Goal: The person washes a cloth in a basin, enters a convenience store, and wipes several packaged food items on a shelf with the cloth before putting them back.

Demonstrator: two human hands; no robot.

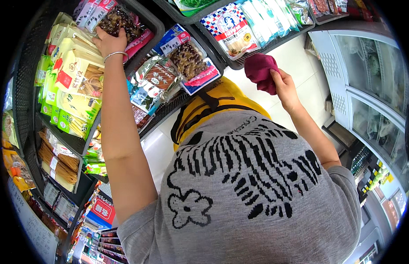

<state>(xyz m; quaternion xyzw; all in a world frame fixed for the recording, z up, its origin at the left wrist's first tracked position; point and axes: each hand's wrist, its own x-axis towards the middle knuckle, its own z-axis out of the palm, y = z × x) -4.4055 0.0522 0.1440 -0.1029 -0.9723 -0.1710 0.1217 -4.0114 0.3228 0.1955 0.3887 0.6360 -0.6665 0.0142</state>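
Note:
My left hand, a bracelet at its wrist, reaches into a black tray at the upper left. Its thumb and fingers are spread over the near end of a packet of dark brown dried food. Its other fingertips are partly hidden among the packets. Away to the right, above the floor, my right hand is closed on a bunched maroon cloth. Left of my left hand stand cream-coloured packets of dried sticks. A similar dark food packet lies in the neighbouring tray, beside silver packets.
Black trays stand side by side along the left and top. One holds a packet with a blue-and-red checked top. A glass-doored cabinet is at the right, beyond pale floor tiles. Brown noodle bundles lie lower left.

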